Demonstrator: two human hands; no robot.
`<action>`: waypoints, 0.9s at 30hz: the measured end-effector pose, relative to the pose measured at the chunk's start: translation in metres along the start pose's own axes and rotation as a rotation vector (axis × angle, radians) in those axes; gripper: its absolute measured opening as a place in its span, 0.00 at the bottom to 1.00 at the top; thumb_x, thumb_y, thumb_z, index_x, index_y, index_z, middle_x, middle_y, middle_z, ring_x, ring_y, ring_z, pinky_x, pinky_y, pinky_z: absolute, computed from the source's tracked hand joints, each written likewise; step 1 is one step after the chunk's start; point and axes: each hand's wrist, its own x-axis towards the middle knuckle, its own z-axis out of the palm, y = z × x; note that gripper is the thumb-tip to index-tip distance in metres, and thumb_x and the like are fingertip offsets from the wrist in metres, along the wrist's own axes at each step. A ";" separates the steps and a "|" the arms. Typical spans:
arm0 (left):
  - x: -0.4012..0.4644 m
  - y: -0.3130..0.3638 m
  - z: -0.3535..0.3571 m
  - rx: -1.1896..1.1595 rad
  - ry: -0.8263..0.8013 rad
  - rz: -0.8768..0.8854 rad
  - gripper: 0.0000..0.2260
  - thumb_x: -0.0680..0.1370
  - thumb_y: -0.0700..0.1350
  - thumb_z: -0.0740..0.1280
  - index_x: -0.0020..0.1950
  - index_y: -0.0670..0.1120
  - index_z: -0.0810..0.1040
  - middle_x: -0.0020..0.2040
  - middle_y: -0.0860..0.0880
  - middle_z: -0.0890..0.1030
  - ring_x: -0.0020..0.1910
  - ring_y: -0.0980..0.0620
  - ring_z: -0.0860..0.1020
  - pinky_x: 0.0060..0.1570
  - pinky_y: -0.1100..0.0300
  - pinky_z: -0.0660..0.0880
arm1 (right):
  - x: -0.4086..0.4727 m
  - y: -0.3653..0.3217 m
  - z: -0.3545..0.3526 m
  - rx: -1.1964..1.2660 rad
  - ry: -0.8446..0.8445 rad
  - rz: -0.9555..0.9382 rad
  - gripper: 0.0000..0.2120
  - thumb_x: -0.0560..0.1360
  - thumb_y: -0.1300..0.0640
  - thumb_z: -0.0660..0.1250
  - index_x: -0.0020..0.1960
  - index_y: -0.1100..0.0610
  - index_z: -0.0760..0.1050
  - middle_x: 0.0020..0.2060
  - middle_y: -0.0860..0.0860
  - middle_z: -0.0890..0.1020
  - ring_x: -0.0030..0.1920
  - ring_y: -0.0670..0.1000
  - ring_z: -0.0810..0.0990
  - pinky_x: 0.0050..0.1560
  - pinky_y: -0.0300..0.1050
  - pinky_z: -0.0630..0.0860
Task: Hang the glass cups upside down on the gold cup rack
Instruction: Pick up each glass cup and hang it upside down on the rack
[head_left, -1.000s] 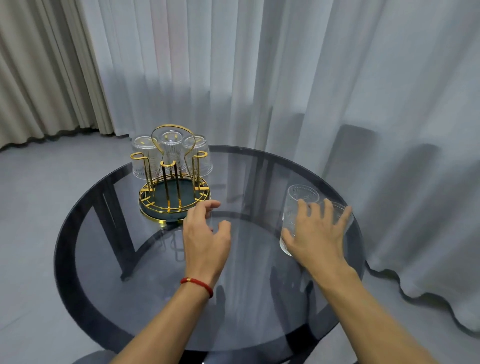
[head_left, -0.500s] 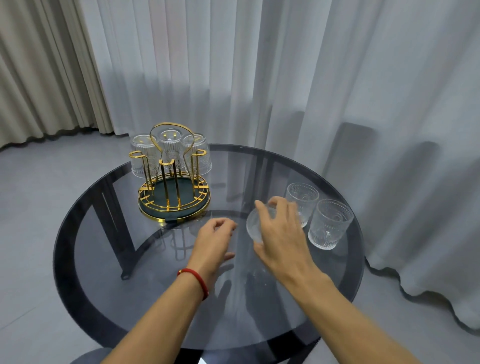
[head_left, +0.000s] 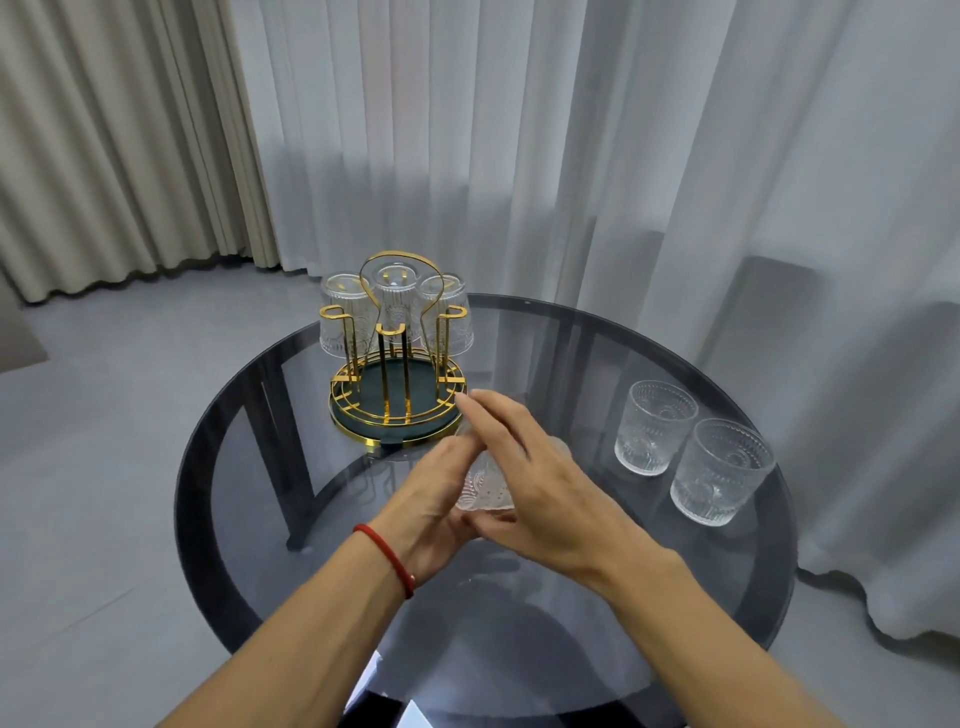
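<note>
The gold cup rack (head_left: 397, 410) stands on the far left part of the round glass table (head_left: 597, 358). Three ribbed glass cups hang upside down on its back pegs: one on the left (head_left: 338, 319), one in the middle (head_left: 397, 296), one on the right (head_left: 453, 325). Its three front pegs are bare. A glass cup (head_left: 483, 486) is held between my hands just in front of the rack, above the table. My right hand (head_left: 540, 488) grips it from above and my left hand (head_left: 441, 509) cups it from below. Two more cups (head_left: 652, 428) (head_left: 719, 473) stand upright at the right.
The dark table rim runs close to the two upright cups at the right. White and beige curtains hang behind the table. Grey floor lies to the left. A white object (head_left: 395, 712) shows under the table's near edge.
My right hand lifted one cup from the group at the right and carried it left toward the rack. My left hand came up under the cup and now touches it.
</note>
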 end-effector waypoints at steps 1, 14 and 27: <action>0.001 0.001 0.001 0.000 0.036 -0.003 0.24 0.71 0.58 0.76 0.63 0.47 0.81 0.65 0.42 0.79 0.65 0.41 0.78 0.56 0.34 0.78 | -0.001 0.001 0.000 0.024 0.031 0.013 0.45 0.73 0.51 0.74 0.83 0.55 0.54 0.80 0.54 0.61 0.80 0.52 0.62 0.76 0.40 0.62; 0.008 0.021 -0.073 0.098 0.147 0.164 0.23 0.78 0.62 0.60 0.62 0.46 0.77 0.56 0.40 0.84 0.54 0.39 0.83 0.44 0.47 0.82 | 0.026 -0.008 0.025 0.910 0.156 0.724 0.29 0.70 0.37 0.77 0.68 0.37 0.74 0.62 0.51 0.81 0.60 0.52 0.84 0.57 0.52 0.84; 0.040 -0.018 -0.130 1.539 0.482 0.292 0.30 0.79 0.67 0.47 0.80 0.58 0.53 0.82 0.48 0.47 0.80 0.49 0.45 0.76 0.38 0.50 | 0.168 -0.053 -0.014 0.325 0.334 0.346 0.35 0.71 0.42 0.76 0.75 0.44 0.70 0.65 0.49 0.77 0.63 0.45 0.76 0.58 0.34 0.67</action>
